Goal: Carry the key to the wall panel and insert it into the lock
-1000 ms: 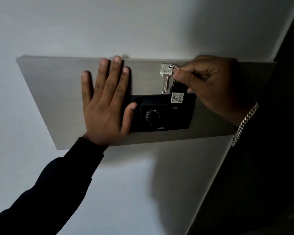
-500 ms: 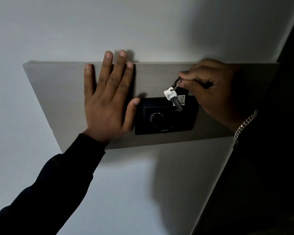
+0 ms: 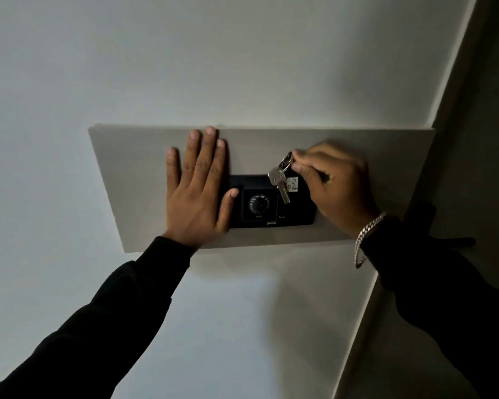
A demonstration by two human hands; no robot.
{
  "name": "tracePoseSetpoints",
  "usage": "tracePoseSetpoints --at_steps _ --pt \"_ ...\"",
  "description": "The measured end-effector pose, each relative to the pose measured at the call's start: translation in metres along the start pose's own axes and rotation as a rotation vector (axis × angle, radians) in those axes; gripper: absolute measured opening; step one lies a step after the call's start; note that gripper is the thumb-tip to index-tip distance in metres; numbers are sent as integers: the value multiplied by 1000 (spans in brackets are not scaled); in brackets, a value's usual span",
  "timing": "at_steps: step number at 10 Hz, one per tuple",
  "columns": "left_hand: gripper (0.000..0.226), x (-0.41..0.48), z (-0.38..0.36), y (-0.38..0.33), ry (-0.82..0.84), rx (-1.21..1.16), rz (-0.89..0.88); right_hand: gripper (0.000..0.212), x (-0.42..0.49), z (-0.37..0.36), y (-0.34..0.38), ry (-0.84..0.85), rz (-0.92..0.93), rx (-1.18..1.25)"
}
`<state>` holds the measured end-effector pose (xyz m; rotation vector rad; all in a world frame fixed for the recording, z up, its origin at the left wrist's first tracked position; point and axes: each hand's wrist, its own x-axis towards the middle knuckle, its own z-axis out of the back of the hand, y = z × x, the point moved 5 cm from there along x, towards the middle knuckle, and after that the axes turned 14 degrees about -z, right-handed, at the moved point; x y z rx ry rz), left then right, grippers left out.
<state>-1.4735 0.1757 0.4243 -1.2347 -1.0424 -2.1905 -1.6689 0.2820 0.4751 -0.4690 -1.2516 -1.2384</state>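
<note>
Silver key is hung by its ring from the pinched right hand, apparently before the black lock; left hand is spread flat on the wall panel.

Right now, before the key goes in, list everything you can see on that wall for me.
wall: one, pale grey-white, all around the board.
board: one, light grey-beige, flat on the wall.
switch plate: one, black, centre of the board.
dial: one, black with white marks, middle of the switch plate.
key: one, silver, hanging in front of the switch plate, tip down, not inserted.
key ring: one, silver, pinched by the right hand.
tag: one, white, handwritten number, behind the key.
bracelet: one, silver chain, right wrist.
sleeves: two, black.
left hand: flat on the board, thumb on the switch plate.
right hand: holding the key ring.
</note>
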Motion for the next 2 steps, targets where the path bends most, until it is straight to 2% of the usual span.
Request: tracePoseSetpoints --at_steps 2 --pt "69 19 30 -9 98 -172 69 13 -12 27 7 31 -31 1"
